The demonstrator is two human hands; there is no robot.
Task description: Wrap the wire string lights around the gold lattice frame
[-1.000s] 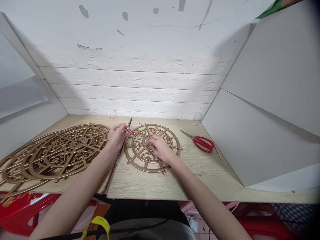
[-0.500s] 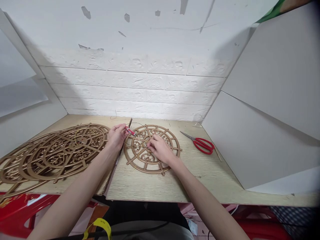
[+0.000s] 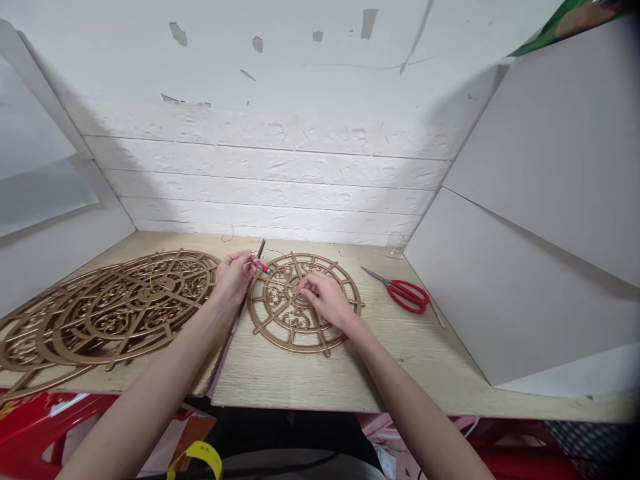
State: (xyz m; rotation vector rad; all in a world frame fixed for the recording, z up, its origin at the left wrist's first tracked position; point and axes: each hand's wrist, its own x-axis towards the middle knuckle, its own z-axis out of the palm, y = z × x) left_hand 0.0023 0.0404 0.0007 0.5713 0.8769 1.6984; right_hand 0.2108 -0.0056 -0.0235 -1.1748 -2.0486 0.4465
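1. White brick-patterned wall (image 3: 280,180) behind a pale wooden surface (image 3: 290,387).
2. Right hand (image 3: 324,293), pinching one yellow strand (image 3: 291,333), has edged rightward; the strand falls steeper, suggesting slack being drawn over one gold disc (image 3: 305,349), lower centre.
3. Left hand (image 3: 234,272), apart from it, grips one red cylinder (image 3: 262,265).
4. One pair of scissors (image 3: 407,297), right; stacked discs (image 3: 107,320), left, uncountable.

Left hand (image 3: 233,275), right hand (image 3: 325,297) & forearms (image 3: 173,360) bare. Blk cloth legwear (image 3: 295,430), lt-grey fabric top (image 3: 353,465). Thin blk cable (image 3: 270,473) w/ yellow looped tag (image 3: 209,453), dk lettering.
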